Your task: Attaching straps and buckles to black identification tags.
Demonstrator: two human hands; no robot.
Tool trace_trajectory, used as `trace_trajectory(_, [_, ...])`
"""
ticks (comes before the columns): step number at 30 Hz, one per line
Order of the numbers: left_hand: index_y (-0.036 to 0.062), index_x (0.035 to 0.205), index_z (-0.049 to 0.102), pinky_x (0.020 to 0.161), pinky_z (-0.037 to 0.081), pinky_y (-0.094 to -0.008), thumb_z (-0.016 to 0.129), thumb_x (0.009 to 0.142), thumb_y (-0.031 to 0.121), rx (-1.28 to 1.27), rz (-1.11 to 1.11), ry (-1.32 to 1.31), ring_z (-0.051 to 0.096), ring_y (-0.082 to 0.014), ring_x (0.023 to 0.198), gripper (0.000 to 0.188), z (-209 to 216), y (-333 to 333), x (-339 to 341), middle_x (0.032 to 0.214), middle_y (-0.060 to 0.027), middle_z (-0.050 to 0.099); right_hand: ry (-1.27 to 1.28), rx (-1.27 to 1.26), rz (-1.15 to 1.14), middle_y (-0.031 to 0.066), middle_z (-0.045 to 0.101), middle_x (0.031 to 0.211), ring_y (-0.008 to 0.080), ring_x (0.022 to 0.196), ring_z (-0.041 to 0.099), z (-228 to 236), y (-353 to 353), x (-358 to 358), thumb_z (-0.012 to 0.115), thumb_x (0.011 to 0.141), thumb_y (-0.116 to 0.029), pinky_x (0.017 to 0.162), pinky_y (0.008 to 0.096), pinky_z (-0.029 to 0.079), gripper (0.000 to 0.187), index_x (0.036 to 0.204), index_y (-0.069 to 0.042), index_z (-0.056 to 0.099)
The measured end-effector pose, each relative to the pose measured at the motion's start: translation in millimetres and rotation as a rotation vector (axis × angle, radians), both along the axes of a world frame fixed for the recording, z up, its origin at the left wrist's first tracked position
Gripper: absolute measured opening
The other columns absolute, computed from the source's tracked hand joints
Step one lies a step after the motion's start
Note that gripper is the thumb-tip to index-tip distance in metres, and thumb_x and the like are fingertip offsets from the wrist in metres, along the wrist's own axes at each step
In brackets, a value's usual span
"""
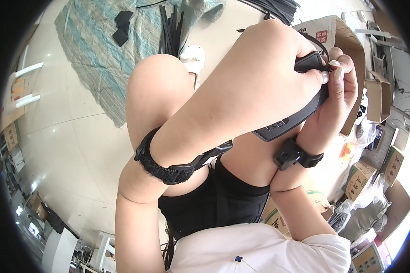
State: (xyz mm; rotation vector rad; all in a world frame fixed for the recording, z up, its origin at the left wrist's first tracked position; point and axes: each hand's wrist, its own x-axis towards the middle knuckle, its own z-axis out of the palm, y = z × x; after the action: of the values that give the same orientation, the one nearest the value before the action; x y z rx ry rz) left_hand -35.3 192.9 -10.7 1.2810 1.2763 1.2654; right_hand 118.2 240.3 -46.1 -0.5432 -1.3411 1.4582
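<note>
A black, leather-like piece (284, 123) with stitched edges and a rounded end is held up above my right thigh. My left hand (289, 57) reaches across to the right and is closed round its upper part, the thumb pressed on top. My right hand (344, 84) is at its far right side, with fingertips pinched together beside the left thumb. A thin black strap (321, 43) arches over the left fingers and runs down to that pinch. My left hand partly hides the piece, and where the strap joins it cannot be made out.
An open cardboard box (351, 45) stands just beyond my right hand. On the floor ahead, a striped woven sheet (91, 54) bears black scraps (122, 29) and black strips (171, 32). More cartons (360, 179) and plastic bags stand at the right.
</note>
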Motion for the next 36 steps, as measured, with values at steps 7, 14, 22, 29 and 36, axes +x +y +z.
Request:
trace_trajectory(7, [-0.0041, 0.065, 0.058, 0.048, 0.041, -0.0305, 0.055, 0.069, 0.009, 0.099, 0.057, -0.032, 0.051, -0.0272, 0.046, 0.013, -4, 1, 2, 0.054, -0.0184, 0.052, -0.123, 0.064, -0.032, 0.0076, 0.052, 0.095, 0.0127, 0.083, 0.053, 6, -2, 0, 0.044, 0.088, -0.008, 0.081, 0.0248, 0.040, 0.014, 0.088, 0.003, 0.053])
trace_trajectory(14, [-0.0048, 0.063, 0.057, 0.046, 0.041, -0.0314, 0.055, 0.069, 0.008, 0.015, 0.016, -0.006, 0.051, -0.0275, 0.044, 0.015, -1, 0, 1, 0.052, -0.0189, 0.051, 0.056, -0.012, -0.052, 0.0065, 0.052, 0.090, 0.0118, 0.082, 0.052, 6, -3, -4, 0.045, 0.088, -0.007, 0.079, 0.0240, 0.040, 0.014, 0.087, 0.003, 0.054])
trace_trajectory(22, [-0.0040, 0.064, 0.058, 0.046, 0.042, -0.0319, 0.055, 0.071, 0.009, 0.001, 0.020, 0.044, 0.053, -0.0274, 0.045, 0.015, -1, -1, 2, 0.053, -0.0184, 0.052, 0.006, -0.040, -0.054, 0.0062, 0.052, 0.092, 0.0104, 0.079, 0.051, 1, -2, -2, 0.050, 0.085, -0.005, 0.076, 0.0220, 0.040, 0.006, 0.082, 0.000, 0.052])
trace_trajectory(29, [-0.0038, 0.064, 0.058, 0.048, 0.043, -0.0333, 0.054, 0.071, 0.008, 0.075, 0.015, 0.035, 0.054, -0.0292, 0.048, 0.015, -5, 2, 3, 0.054, -0.0187, 0.053, 0.014, -0.068, -0.099, 0.0056, 0.053, 0.094, 0.0099, 0.078, 0.052, -3, 0, 1, 0.052, 0.084, -0.006, 0.074, 0.0214, 0.042, 0.005, 0.083, -0.001, 0.052])
trace_trajectory(36, [-0.0038, 0.067, 0.058, 0.052, 0.045, -0.0360, 0.055, 0.072, 0.008, 0.105, 0.000, 0.099, 0.055, -0.0322, 0.053, 0.013, -4, 1, 5, 0.059, -0.0196, 0.055, 0.131, -0.110, -0.019, 0.0092, 0.057, 0.098, 0.0116, 0.082, 0.055, -3, 1, 5, 0.052, 0.084, -0.005, 0.076, 0.0234, 0.044, 0.009, 0.089, 0.002, 0.054])
